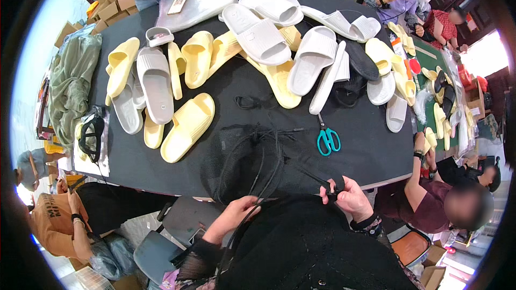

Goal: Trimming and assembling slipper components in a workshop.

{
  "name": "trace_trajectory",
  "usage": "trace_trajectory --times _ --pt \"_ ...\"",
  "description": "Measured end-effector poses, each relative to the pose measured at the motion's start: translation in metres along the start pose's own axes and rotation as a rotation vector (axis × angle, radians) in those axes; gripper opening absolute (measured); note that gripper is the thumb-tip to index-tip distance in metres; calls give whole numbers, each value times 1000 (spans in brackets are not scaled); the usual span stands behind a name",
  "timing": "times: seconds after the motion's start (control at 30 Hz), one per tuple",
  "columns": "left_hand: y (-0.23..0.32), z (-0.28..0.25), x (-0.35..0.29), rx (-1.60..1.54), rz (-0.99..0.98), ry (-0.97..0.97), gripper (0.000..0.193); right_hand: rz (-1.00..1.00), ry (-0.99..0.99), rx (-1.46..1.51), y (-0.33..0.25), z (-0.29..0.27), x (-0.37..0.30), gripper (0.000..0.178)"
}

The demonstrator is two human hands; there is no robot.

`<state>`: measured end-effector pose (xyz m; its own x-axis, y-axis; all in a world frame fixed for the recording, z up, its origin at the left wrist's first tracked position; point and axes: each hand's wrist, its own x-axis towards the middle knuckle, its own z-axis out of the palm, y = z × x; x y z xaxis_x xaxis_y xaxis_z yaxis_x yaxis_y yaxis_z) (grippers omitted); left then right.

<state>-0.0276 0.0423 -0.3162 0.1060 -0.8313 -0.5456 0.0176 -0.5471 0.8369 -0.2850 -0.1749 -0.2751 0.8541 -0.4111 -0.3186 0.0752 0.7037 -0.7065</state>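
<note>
At the near edge of the black-covered table [371, 156], my left hand [236, 217] pinches a black cord [251, 210] that runs up over a dark heap of mesh and cords. My right hand [348, 197] is closed on a bunched black cord [332, 187], part of it looped about the fingers. From there a strand leads back to the tangle. The black mesh bag [226, 156] lies crumpled in front of me, its outline hard to make out against the dark cloth. Teal-handled scissors [328, 140] lie beyond my right hand, points away from me.
Yellow and pale grey slippers [188, 127] spread across the table's far half, with a few black ones [361, 60] at the right. Clear plastic bags [201, 0] lie at the back. Co-workers [424, 182] are on both sides, and a chair [166, 236] stands left of me.
</note>
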Motion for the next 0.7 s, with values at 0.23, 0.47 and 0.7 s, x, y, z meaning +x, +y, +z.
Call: trace_trajectory --times 0.23,0.47,0.7 --pt "-26 -26 -58 146 -154 -177 22 54 -15 -93 -10 7 -10 39" --pt "-12 -34 -98 -582 -351 -229 16 -9 39 -7 -12 4 -16 43" --pt "-44 -5 -87 -299 -387 -57 24 -21 -78 -59 -20 14 -7 41"
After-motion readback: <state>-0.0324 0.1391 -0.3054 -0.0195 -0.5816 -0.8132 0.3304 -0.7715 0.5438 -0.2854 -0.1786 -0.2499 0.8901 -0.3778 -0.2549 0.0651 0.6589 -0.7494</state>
